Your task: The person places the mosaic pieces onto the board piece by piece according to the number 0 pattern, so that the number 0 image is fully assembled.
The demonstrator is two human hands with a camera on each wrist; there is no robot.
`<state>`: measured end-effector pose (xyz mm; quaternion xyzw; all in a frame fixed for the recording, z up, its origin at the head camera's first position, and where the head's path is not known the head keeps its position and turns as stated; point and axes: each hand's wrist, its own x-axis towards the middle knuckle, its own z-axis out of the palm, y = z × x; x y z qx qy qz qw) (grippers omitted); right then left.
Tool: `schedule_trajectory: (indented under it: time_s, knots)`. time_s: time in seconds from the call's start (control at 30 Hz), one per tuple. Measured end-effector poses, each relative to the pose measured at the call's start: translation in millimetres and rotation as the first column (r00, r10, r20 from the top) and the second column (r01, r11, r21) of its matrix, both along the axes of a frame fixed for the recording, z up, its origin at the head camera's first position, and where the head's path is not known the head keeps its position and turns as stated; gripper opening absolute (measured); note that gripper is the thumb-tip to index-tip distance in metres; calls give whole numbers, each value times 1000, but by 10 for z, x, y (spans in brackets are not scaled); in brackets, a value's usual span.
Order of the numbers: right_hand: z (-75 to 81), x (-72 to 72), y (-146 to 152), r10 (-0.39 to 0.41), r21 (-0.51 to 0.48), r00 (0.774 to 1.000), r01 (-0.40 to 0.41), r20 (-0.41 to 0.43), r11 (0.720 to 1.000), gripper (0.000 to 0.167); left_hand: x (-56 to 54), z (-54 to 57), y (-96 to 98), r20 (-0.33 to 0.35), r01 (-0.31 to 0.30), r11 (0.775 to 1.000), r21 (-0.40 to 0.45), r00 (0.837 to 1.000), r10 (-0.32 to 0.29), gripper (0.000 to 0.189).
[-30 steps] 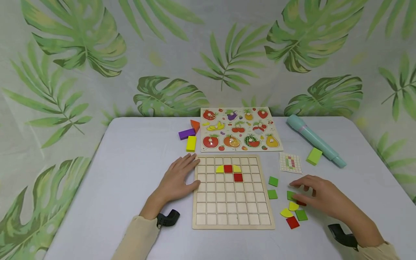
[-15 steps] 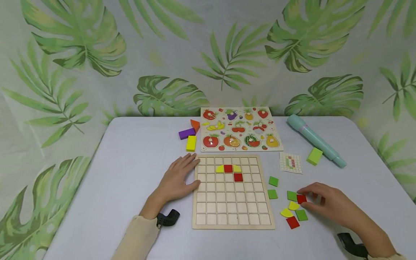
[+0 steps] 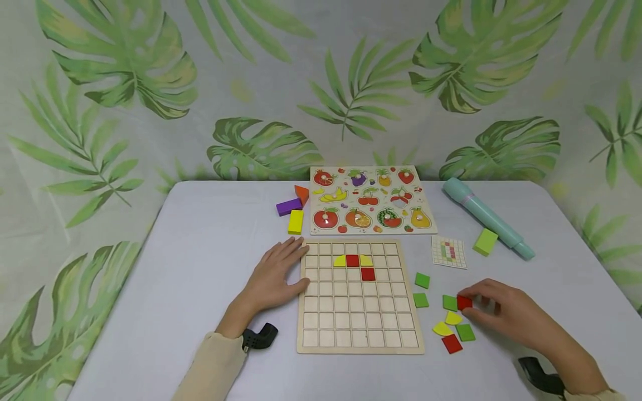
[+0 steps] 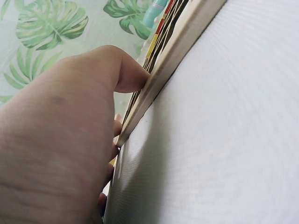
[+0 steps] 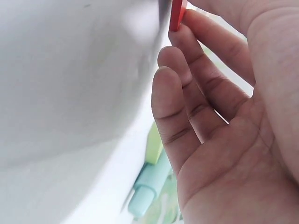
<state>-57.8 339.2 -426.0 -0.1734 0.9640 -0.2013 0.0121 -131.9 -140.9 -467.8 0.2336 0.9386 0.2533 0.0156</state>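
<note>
Backed by a pale backdrop (image 3: pixel 281 83), wrapping round from eight o'clock over twelve to four. Printed with large split leaves (image 3: pixel 132 39) in green at ten and between one and two, plus a slimmer frond (image 3: pixel 349 99) near twelve. Fronted by a white table (image 3: pixel 200 223) widening down to six, rounded at the far corners near nine and three, bordering the backdrop along the twelve side. Lit softly, greyer up toward twelve.
</note>
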Motion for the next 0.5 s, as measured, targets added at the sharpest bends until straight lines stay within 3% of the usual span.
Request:
schedule_trajectory:
  time_s: [0.13,0.5]
  knots:
    - [38,-49,-63,19,-4,999,-19,-38,1000,35,5,11,3,-3,-2,1000,6,1000,2,71]
    - [146,-223,-348,75,-43,997,-76,-25,996,31,0,5,1,-1,-2,1000,-12,1000,2,71]
